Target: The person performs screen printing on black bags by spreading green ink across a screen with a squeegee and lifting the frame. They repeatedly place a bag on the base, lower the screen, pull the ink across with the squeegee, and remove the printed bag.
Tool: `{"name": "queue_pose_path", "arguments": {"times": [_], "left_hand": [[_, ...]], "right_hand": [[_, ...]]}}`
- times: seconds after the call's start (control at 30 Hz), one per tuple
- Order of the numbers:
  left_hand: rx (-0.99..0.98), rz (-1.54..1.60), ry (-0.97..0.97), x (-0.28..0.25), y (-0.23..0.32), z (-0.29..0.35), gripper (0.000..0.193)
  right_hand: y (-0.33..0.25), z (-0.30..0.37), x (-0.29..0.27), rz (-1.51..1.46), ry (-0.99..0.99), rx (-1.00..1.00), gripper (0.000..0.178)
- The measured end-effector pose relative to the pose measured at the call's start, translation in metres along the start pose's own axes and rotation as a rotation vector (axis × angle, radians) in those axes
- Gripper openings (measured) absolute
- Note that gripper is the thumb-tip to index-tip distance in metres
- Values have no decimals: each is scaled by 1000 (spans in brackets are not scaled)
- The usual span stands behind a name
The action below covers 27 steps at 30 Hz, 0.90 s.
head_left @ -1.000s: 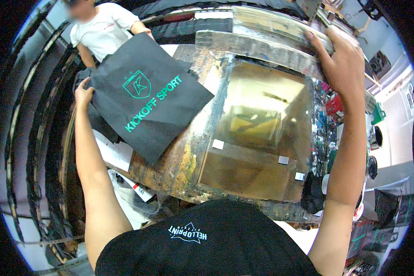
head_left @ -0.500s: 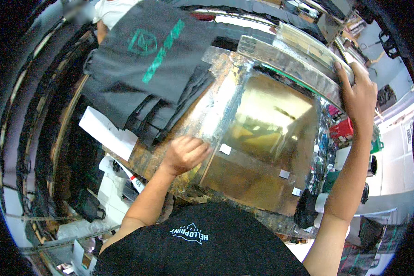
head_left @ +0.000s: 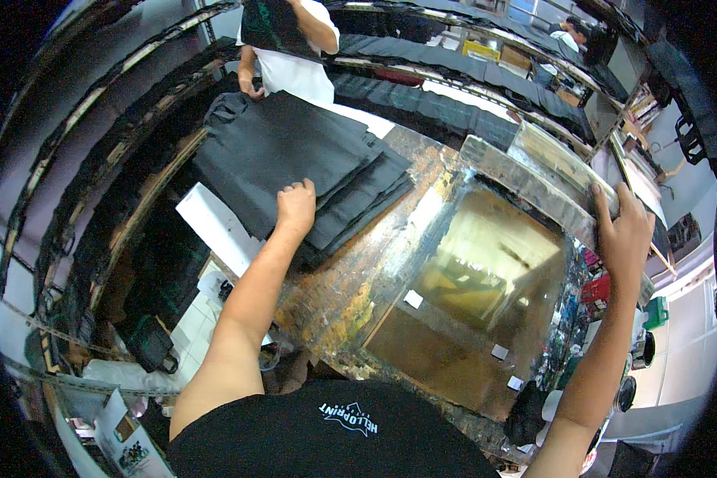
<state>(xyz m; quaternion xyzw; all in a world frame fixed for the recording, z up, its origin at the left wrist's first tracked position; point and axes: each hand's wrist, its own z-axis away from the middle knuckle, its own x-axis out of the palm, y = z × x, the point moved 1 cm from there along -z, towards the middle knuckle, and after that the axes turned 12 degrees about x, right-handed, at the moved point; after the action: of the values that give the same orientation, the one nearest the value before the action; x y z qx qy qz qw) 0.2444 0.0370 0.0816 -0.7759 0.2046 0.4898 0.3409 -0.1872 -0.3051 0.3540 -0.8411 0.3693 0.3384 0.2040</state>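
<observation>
My left hand (head_left: 295,205), fingers curled in, is over the stack of black fabric bags (head_left: 295,131) on the worktable's left side. Whatever those fingers hold, if anything, is hidden. At the right, my right hand (head_left: 625,227) grips the near end of a raised screen-printing frame (head_left: 526,187), which I see nearly edge-on. A pale long bar (head_left: 558,155) lies along it, reaching toward my fingers. Below the frame is a glossy brown printing board (head_left: 454,350) with small white squares stuck on it. Across the table, a co-worker's hands hold up a black bag (head_left: 272,32) with green print.
The paint-stained worktable (head_left: 327,299) spans the middle. A white sheet (head_left: 219,227) juts out at the stack's left edge. Drying racks (head_left: 103,103) line the left and back. Cans and tubs, including a red container (head_left: 596,288), stand beyond the board's right edge.
The green-printed bag has left the stack's top, and a co-worker now holds it up. My left hand has moved up and away from me, over the stack. The right hand keeps its grip.
</observation>
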Motion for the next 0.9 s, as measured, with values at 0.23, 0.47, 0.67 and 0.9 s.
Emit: {"name": "queue_pose_path", "arguments": {"times": [0.23, 0.47, 0.67, 0.9], "left_hand": [[94, 227, -16, -42, -19, -7, 20], [396, 243, -55, -110, 69, -10, 20], [685, 469, -158, -126, 252, -18, 13], [726, 610, -350, -128, 416, -61, 26]], "right_hand": [[-4, 1, -3, 44, -49, 36, 54], [7, -1, 4, 46, -20, 0, 55], [10, -1, 9, 32, 20, -31, 55], [4, -1, 4, 42, -27, 9, 61]]}}
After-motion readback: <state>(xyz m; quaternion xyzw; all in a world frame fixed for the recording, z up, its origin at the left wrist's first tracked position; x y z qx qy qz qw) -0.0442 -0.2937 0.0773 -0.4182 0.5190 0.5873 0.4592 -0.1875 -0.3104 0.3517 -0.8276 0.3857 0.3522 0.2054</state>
